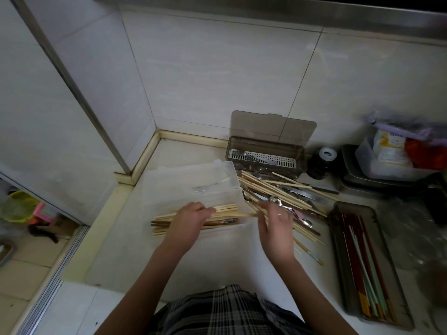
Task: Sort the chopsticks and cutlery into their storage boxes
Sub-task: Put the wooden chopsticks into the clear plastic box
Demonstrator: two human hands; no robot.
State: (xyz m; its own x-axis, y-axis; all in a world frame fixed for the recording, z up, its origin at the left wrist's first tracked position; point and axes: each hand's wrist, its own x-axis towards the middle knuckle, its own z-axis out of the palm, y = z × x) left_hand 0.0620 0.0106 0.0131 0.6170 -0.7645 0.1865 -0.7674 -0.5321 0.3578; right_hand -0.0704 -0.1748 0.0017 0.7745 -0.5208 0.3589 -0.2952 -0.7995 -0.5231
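On the white counter in the tiled corner, the left hand (191,217) presses flat on bamboo chopsticks (225,209) in the clear box (193,180). The right hand (275,226) pinches one. Mixed cutlery (278,189) lies behind, brown tray (367,262) far right.

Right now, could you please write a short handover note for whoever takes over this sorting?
Left hand rests on bamboo chopsticks in the clear box.
Right hand holds one end of a bamboo chopstick over that box.
Done: coloured chopsticks lie in the dark tray.
Left: the mixed pile of chopsticks and metal cutlery; the lidded brown box looks nearly empty.
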